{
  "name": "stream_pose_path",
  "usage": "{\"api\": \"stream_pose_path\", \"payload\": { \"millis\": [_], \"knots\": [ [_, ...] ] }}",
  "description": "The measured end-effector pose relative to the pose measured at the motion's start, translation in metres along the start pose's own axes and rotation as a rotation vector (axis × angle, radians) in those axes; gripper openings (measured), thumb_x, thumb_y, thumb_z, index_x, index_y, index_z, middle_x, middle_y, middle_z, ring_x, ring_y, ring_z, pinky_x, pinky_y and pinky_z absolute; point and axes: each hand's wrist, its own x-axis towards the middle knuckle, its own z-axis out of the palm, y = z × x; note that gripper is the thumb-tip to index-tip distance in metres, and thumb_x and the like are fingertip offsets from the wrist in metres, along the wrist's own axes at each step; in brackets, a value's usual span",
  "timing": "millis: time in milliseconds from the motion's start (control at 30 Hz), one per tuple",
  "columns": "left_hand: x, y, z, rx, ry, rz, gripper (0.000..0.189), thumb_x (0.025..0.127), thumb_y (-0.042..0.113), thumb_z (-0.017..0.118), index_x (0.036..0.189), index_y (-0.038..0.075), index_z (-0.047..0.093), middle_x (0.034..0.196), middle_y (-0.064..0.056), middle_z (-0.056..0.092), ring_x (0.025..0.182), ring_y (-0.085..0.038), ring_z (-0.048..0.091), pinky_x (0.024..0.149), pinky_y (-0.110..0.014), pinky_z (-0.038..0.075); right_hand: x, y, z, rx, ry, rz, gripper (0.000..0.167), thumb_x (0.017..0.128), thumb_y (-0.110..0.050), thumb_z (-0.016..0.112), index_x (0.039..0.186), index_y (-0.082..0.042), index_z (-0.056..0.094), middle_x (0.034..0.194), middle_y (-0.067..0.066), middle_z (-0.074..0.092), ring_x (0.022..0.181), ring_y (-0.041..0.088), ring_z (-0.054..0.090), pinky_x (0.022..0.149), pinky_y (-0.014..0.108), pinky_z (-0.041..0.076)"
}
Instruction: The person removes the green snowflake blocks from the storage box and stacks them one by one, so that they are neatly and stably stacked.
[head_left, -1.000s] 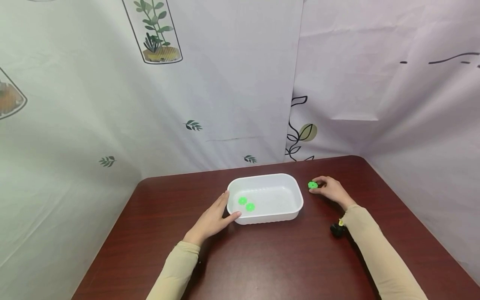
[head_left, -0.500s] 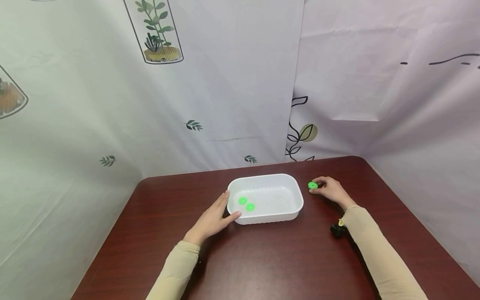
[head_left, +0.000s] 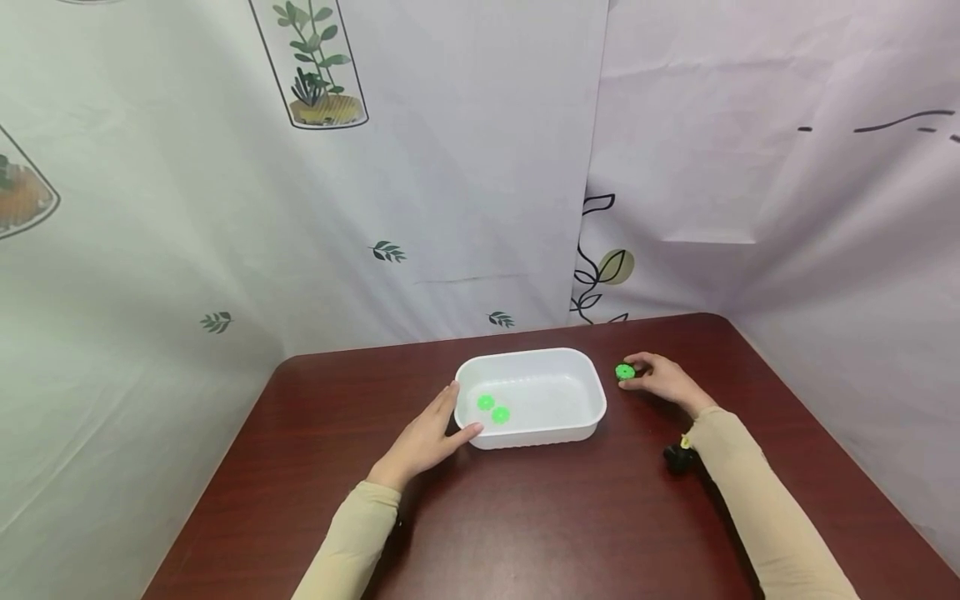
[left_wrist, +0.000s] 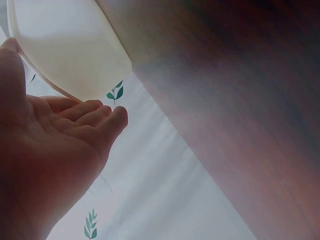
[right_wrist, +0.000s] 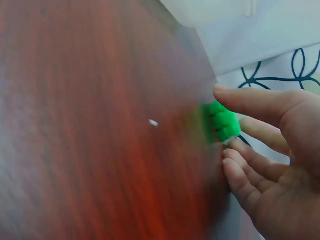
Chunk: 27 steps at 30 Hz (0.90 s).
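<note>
My left hand [head_left: 418, 440] rests against the left end of a white rectangular plastic basin [head_left: 540, 436], its fingers fairly straight along the wall and the thumb at the near rim. Up close in the left wrist view, the fingertips [left_wrist: 118, 116] lie at the basin's outer side [left_wrist: 75, 55]. Two flat green scalloped discs [head_left: 486, 402] lie inside, toward the left. Right of the basin, my right hand [head_left: 663, 382] pinches another green scalloped disc [head_left: 625, 372] between thumb and fingers, low over the table. Its thick, ridged side [right_wrist: 226, 122] shows in the right wrist view.
The dark red-brown table [head_left: 525, 517] ends at a printed white cloth [head_left: 480, 208] that hangs behind and at both sides. A small black device [head_left: 678, 458] with a yellow tie sits under the right wrist. A tiny white fleck [right_wrist: 153, 122] shows on the table.
The disc at my right hand has tipped slightly, so more of its side shows, and the right wrist has shifted a little. The left hand and basin stay put.
</note>
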Motion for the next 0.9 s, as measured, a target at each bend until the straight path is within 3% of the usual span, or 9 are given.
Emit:
{"api": "stream_pose_path", "payload": {
  "millis": [333, 633, 900],
  "knots": [
    [-0.001, -0.002, 0.000, -0.004, -0.002, -0.001, 0.098, 0.094, 0.068, 0.054, 0.161, 0.006, 0.019, 0.165, -0.015, 0.023, 0.151, -0.024, 0.023, 0.119, -0.046, 0.026, -0.001, -0.009, -0.020, 0.091, -0.052, 0.013, 0.066, 0.090, -0.026, 0.077, 0.142, 0.005, 0.050, 0.128, 0.028, 0.056, 0.112, 0.039, 0.058, 0.095, 0.049, 0.048],
    [-0.002, -0.004, -0.001, -0.001, -0.001, 0.001, 0.098, 0.094, 0.068, 0.054, 0.161, 0.006, 0.020, 0.165, -0.014, 0.022, 0.151, -0.024, 0.023, 0.119, -0.045, 0.026, 0.013, -0.040, -0.036, 0.113, -0.059, -0.035, 0.067, 0.093, -0.030, 0.073, 0.145, 0.003, 0.048, 0.140, 0.028, 0.053, 0.126, 0.042, 0.053, 0.105, 0.058, 0.041],
    [0.000, -0.002, -0.001, 0.009, 0.005, 0.012, 0.097, 0.094, 0.067, 0.054, 0.161, 0.005, 0.021, 0.165, -0.015, 0.025, 0.150, -0.025, 0.026, 0.117, -0.046, 0.029, 0.024, -0.072, -0.035, 0.164, -0.110, -0.077, 0.063, 0.093, -0.028, 0.074, 0.145, -0.001, 0.051, 0.143, 0.023, 0.054, 0.132, 0.038, 0.051, 0.108, 0.055, 0.040]
  ]
}}
